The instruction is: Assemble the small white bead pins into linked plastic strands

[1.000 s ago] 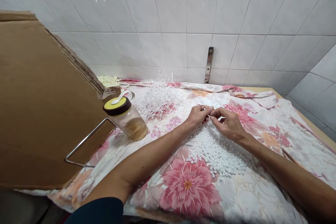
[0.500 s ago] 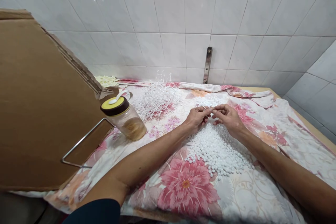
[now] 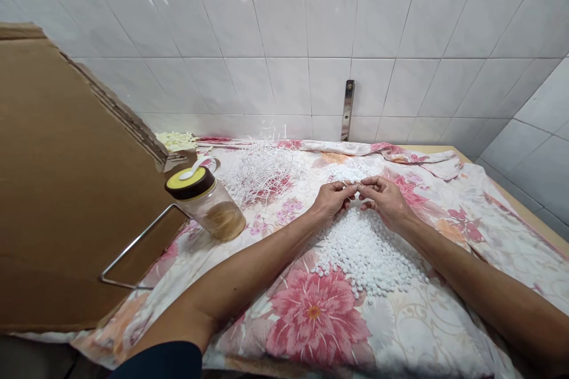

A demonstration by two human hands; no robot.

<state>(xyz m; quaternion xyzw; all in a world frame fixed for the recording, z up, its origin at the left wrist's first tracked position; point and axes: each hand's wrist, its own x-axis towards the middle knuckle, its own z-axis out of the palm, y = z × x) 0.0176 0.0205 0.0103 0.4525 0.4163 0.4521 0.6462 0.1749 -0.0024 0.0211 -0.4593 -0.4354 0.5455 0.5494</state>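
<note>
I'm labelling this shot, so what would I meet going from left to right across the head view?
Cardboard → jar → white strands → left hand → right hand.

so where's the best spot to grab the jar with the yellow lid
Probably around the clear body of the jar, coming from the right: it's rounded and stands on its base, while the cardboard and metal bar crowd its left. The lid's raised loop seems a poorer hold.
</note>
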